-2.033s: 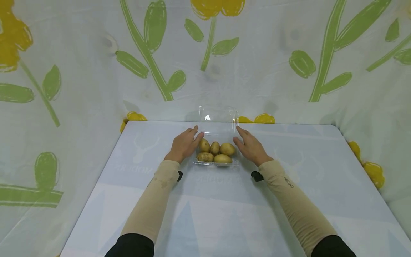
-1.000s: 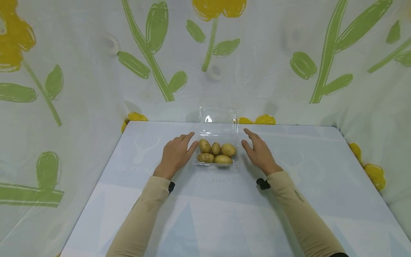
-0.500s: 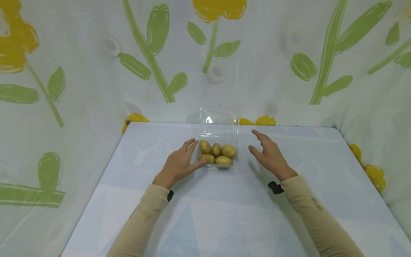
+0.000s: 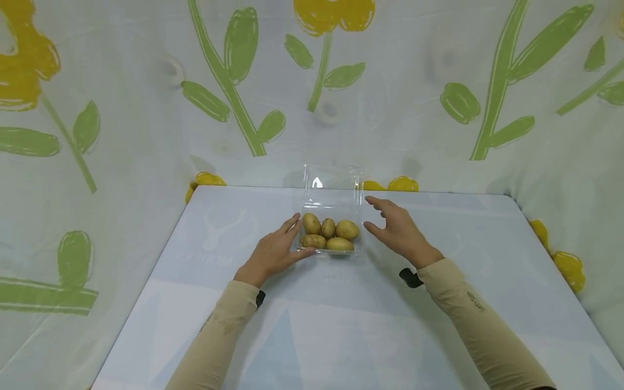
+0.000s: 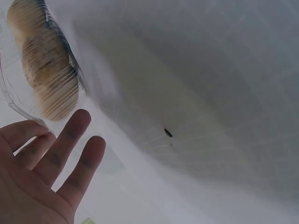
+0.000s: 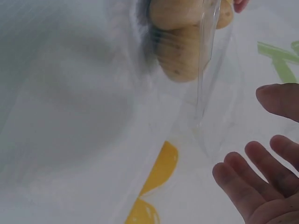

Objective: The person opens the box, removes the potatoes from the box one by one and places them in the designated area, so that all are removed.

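Observation:
A clear plastic clamshell box stands near the back of the table, its hinged lid raised. Several potatoes lie inside in two rows. My left hand is at the box's left side, thumb by the front left corner and fingers along the side. The left wrist view has its fingers spread, fingertips right at the rim below the potatoes. To the right of the box is my right hand, thumb and fingers apart, holding nothing. In the right wrist view, a gap separates its fingers from the box wall.
The box rests on a pale table with faint triangle and deer prints. Behind the table's back edge hangs a white curtain with yellow flowers and green leaves. More curtain flanks both sides.
Both hands have drawn away from the lid. My left hand has come down to the front left corner; my right moved off to the right, then partly back toward the box.

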### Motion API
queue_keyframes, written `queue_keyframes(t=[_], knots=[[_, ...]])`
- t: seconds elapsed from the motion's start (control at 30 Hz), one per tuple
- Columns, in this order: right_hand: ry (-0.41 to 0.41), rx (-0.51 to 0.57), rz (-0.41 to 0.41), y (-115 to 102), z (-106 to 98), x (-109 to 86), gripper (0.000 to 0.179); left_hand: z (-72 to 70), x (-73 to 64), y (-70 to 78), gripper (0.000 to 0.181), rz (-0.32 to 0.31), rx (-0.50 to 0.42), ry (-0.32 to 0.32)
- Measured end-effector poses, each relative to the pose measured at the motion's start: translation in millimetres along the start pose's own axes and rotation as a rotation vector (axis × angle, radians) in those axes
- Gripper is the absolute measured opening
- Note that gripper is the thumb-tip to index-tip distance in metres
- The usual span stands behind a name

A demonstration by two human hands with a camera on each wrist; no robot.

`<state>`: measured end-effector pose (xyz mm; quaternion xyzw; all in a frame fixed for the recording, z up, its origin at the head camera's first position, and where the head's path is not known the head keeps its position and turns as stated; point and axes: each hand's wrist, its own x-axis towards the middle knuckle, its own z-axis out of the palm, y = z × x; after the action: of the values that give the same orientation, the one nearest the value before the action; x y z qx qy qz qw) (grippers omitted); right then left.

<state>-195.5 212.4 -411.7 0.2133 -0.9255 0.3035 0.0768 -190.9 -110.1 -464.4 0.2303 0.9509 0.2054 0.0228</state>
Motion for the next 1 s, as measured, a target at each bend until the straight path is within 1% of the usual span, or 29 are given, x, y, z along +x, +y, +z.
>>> queue_keyframes(t=[0.1, 0.23, 0.4, 0.47, 0.6, 0.7, 0.8, 0.97, 1.0], knots=[[-0.021, -0.005, -0.023, -5, 5, 5.5, 0.065, -0.6, 0.4, 0.6, 0.095, -0.002, 0.008, 0.003], [-0.043, -0.04, -0.058, -11, 11, 12.3, 0.064, -1.3, 0.4, 0.8, 0.096, -0.003, 0.014, 0.005], [-0.063, -0.069, -0.097, -18, 18, 20.4, 0.064, -1.9, 0.7, 0.7, 0.097, -0.005, 0.004, 0.0], [-0.094, -0.065, -0.091, -21, 20, 23.5, 0.063, -2.1, 0.9, 1.0, 0.097, -0.005, 0.001, -0.001], [-0.187, -0.069, -0.062, -25, 27, 28.8, 0.06, -2.8, 1.5, 1.5, 0.097, -0.006, 0.013, -0.001], [-0.239, -0.092, -0.071, -25, 33, 31.3, 0.057, -3.1, 1.6, 1.9, 0.096, -0.007, 0.012, -0.004], [-0.249, -0.128, -0.131, -22, 38, 32.8, 0.051, -3.4, 1.4, 2.2, 0.096, -0.011, 0.001, -0.006], [-0.223, -0.159, -0.285, -17, 46, 33.3, 0.04, -3.5, 1.3, 2.5, 0.096, -0.015, -0.002, -0.007], [-0.225, -0.164, -0.304, -17, 47, 33.3, 0.039, -3.5, 1.4, 2.4, 0.096, -0.015, -0.003, -0.007]])
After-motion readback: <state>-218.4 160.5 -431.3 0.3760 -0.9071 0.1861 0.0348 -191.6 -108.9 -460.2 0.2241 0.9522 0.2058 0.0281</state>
